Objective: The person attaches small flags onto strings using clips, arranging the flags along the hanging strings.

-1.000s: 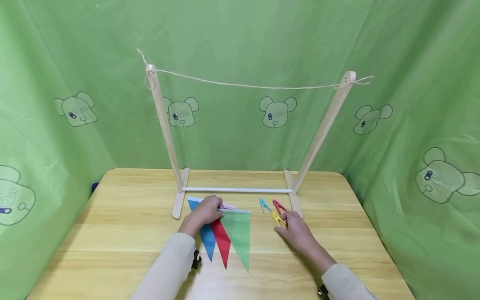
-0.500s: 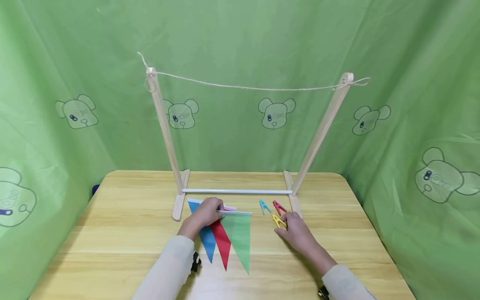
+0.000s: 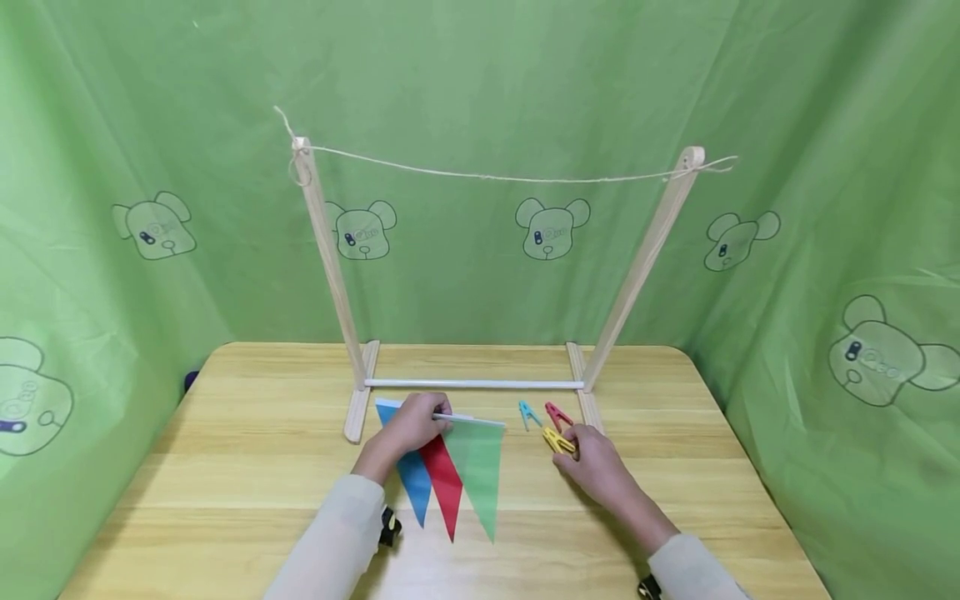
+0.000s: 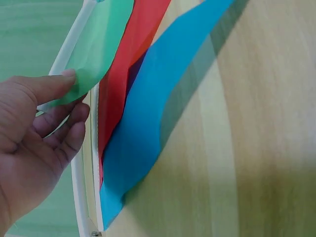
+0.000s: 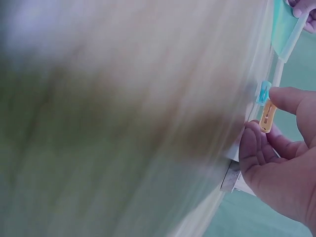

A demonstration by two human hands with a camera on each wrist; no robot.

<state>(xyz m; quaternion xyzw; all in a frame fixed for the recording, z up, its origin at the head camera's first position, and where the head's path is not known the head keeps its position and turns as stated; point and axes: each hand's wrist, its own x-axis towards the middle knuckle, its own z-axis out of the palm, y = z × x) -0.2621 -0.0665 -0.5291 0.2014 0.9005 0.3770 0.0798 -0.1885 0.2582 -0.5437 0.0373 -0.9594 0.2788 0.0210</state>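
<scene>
My left hand (image 3: pixel 416 421) pinches the green pennant (image 3: pixel 480 467) by the left end of its white top strip, thumb over the cloth in the left wrist view. Beneath it lie a red pennant (image 3: pixel 444 487) and a blue pennant (image 3: pixel 415 483), fanned out with their points toward me. To the right, my right hand (image 3: pixel 596 460) pinches a yellow clothespin (image 5: pixel 267 117) between thumb and fingers, its handles squeezed close together. Just beyond that clothespin, a light-blue clothespin (image 3: pixel 528 412) and a red clothespin (image 3: pixel 557 414) lie on the table.
Behind the hands stands a wooden frame with a left post (image 3: pixel 330 258), a right post (image 3: pixel 643 262) and a white crossbar (image 3: pixel 472 384) low between them. A thin string (image 3: pixel 480 176) sags slightly between the post tops. Green curtain (image 3: pixel 465 283) surrounds the wooden table (image 3: pixel 225 467).
The green pennant's strip has risen and tilted slightly in my left hand. My right thumb and fingers have squeezed the yellow clothespin's spread handles together.
</scene>
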